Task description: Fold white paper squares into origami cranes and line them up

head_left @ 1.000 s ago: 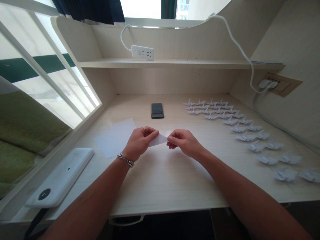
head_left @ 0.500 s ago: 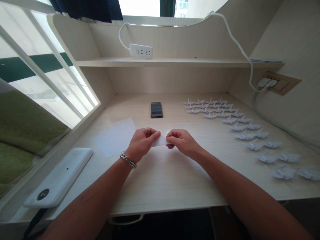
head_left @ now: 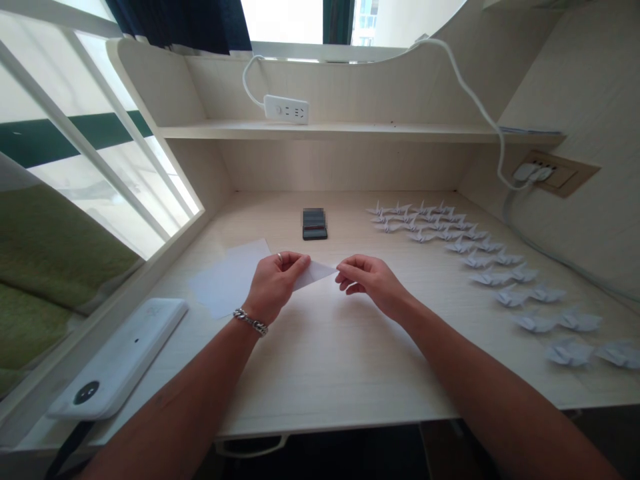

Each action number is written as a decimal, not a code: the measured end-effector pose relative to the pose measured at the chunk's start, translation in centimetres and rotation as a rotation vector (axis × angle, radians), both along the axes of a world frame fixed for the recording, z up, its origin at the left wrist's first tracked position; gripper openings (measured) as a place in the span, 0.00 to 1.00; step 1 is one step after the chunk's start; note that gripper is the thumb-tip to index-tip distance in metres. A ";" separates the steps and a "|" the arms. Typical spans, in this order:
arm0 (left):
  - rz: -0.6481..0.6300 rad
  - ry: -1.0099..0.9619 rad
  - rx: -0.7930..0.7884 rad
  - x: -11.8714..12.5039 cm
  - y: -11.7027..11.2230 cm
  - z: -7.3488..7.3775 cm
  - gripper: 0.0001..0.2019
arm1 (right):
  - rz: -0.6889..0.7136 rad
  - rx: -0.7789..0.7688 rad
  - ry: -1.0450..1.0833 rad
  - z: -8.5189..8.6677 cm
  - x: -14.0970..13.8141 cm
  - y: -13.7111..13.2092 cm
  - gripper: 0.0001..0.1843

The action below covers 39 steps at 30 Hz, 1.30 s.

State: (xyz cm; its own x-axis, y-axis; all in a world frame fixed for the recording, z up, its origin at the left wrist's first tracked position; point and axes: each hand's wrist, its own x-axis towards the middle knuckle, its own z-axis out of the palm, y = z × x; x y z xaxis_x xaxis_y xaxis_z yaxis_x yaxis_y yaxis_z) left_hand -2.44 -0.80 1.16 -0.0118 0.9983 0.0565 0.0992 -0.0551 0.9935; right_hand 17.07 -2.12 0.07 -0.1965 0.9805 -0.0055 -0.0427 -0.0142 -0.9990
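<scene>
Folding step in hand, by the look of it. The left hand (head_left: 273, 283) pinches a small folded paper (head_left: 313, 272) between thumb and fingers, closed on its left part. The right hand (head_left: 367, 280) sits just off the paper's right tip, fingers loosely curled; whether a fingertip touches the tip, cannot tell. It holds nothing firmly.

To do this well, my judgement: keep the left pinch firm near the fold, line the edges up before pressing, run the right fingertips along the crease outward, and don't let the point skew.

The paper is white, thin, folded to a flat wedge that narrows to a point on the right, lifted slightly off the desk (head_left: 325, 360), in front of the phone (head_left: 315, 223) and near it.

Left of the phone and nearer the person, a stack of flat white sheets (head_left: 227, 277) lies partly under the left hand. Right of the phone, rows of finished paper cranes (head_left: 480, 257) run toward the desk's near right edge. Far left of the phone, at the desk edge, a white power bank (head_left: 117, 360). Above the phone, a power strip (head_left: 286, 109) on the shelf.
</scene>
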 end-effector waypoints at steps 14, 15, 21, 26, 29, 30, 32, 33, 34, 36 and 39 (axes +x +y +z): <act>-0.389 0.383 0.084 0.7 -0.7 -0.2 0.11 | 0.074 0.052 -0.103 -0.7 0.0 0.2 0.10; -0.395 0.360 0.067 0.6 -0.7 -0.1 0.10 | 0.062 0.034 -0.073 -0.5 0.2 0.2 0.10; -0.441 0.231 -0.003 0.1 -0.8 0.7 0.08 | 0.022 -0.015 0.003 0.4 1.7 0.6 0.10; -0.371 0.127 -0.071 -0.5 -0.5 0.7 0.07 | -0.044 -0.033 0.038 0.7 2.6 0.9 0.10; -0.335 0.084 -0.072 -0.2 -0.4 0.4 0.09 | -0.019 -0.011 -0.016 0.7 2.5 0.8 0.11; -0.349 0.090 -0.062 0.0 -0.4 0.2 0.10 | -0.003 -0.003 -0.044 0.6 2.3 0.8 0.11; -0.396 0.128 -0.041 0.4 -0.6 0.0 0.12 | 0.009 0.015 -0.085 0.4 1.8 0.6 0.12; -0.409 0.146 -0.031 0.6 -0.6 -0.1 0.12 | 0.001 0.023 -0.090 0.2 1.5 0.5 0.13; -0.410 0.158 -0.025 0.7 -0.7 -0.1 0.13 | -0.015 0.031 -0.088 0.1 1.2 0.5 0.14; -0.372 0.150 -0.021 0.8 -0.6 -0.3 0.13 | -0.022 0.048 -0.081 -0.3 0.6 0.3 0.15; -0.285 0.087 -0.025 0.8 -0.5 -0.4 0.14 | 0.064 0.095 -0.110 -0.8 -0.2 0.1 0.15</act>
State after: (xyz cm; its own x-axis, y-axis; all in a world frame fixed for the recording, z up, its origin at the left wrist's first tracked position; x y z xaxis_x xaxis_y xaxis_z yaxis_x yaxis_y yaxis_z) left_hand -1.66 -1.31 0.73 0.2734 0.9617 0.0200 0.1677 -0.0682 0.9835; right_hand 16.88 -2.04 -0.68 -0.2624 0.9630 0.0619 0.0655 0.0818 -0.9945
